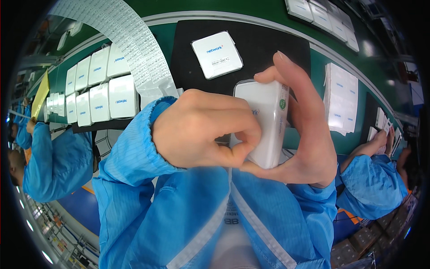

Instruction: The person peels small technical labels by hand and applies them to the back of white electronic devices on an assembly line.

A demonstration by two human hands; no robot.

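My right hand grips a small white box with rounded corners and a glossy clear wrap, thumb at its near end and fingers round its far end. The box is tilted, showing a side with small print and a green round mark. Over its front face, my left hand has its thumb and forefinger pinched together against the box. Whatever sits in that pinch is hidden. Beyond my hands a similar white box lies flat on a black mat.
A long strip of small printed labels curves down toward my left wrist. White boxes stand in rows at left. Flat printed white packs are stacked at right, with more boxes at far right. Blue-sleeved people work on both sides.
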